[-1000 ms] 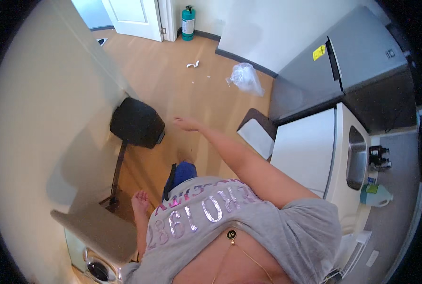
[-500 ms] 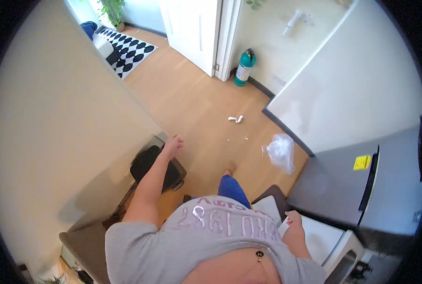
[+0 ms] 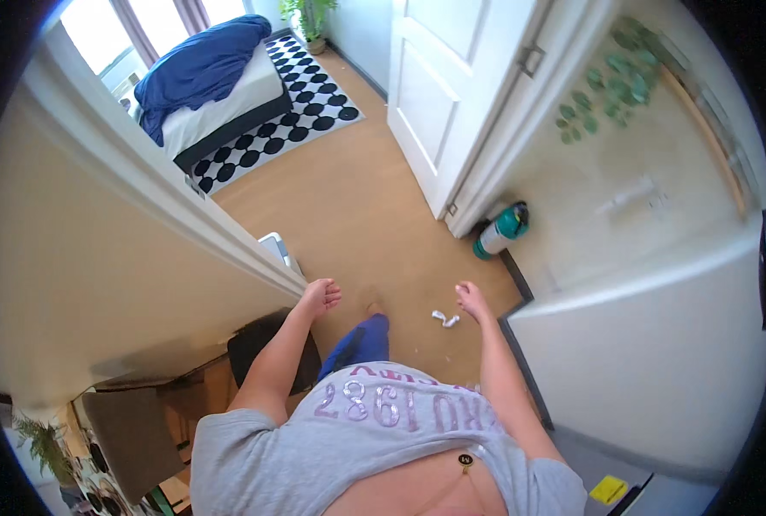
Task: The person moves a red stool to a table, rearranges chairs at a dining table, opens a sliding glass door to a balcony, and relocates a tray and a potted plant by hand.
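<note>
Teal colours the fire extinguisher standing on the floor ahead of you. A crumpled white scrap lies on the floor left of the extinguisher and nearer you. Your right hand hangs on your side of the extinguisher, fingers curled in; I cannot tell whether they close fully. Your left hand, well left of the extinguisher, curls likewise, its closure equally unclear. Farther left of the extinguisher, a black bin sits partly behind your forearm.
</note>
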Motion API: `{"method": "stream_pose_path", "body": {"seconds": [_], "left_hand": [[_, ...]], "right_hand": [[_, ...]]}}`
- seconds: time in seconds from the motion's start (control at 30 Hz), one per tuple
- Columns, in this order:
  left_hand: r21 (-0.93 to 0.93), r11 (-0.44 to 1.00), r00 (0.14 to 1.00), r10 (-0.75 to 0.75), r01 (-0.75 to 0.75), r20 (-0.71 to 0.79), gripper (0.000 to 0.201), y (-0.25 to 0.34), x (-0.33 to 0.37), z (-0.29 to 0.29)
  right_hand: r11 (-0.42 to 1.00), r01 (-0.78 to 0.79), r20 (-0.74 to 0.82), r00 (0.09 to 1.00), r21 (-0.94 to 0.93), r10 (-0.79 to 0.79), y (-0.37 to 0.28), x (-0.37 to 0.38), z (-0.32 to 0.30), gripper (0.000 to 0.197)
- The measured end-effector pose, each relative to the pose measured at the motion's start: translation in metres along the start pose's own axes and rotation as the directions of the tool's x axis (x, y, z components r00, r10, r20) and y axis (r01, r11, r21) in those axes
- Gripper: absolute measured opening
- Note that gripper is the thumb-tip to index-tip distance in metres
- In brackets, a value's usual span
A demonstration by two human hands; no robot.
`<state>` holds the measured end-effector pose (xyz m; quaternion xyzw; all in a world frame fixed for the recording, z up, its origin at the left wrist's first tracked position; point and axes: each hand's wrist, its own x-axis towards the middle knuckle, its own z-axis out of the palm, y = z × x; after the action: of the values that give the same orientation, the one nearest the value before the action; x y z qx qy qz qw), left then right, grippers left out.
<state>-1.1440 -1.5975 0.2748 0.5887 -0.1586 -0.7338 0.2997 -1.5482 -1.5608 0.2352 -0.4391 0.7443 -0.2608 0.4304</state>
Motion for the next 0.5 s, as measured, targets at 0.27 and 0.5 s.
{"method": "stream_pose_path", "body": {"seconds": [0.27, 0.5], "left_hand": [[-0.119, 0.965, 0.971, 0.223, -0.233, -0.089, 0.016, 0.093, 0.153, -0.074], [0.162, 0.954, 0.936, 0.282, -0.251, -0.209, 0.017, 0.249, 0.203, 0.004]], "right_hand": [[0.98, 0.046, 0.328, 0.945, -0.193, 0.02, -0.121, 0.172, 0.026, 0.036], [0.933, -0.271, 0.262, 0.907, -0.236, 0.33, -0.123, 0.263, -0.024, 0.027]]}}
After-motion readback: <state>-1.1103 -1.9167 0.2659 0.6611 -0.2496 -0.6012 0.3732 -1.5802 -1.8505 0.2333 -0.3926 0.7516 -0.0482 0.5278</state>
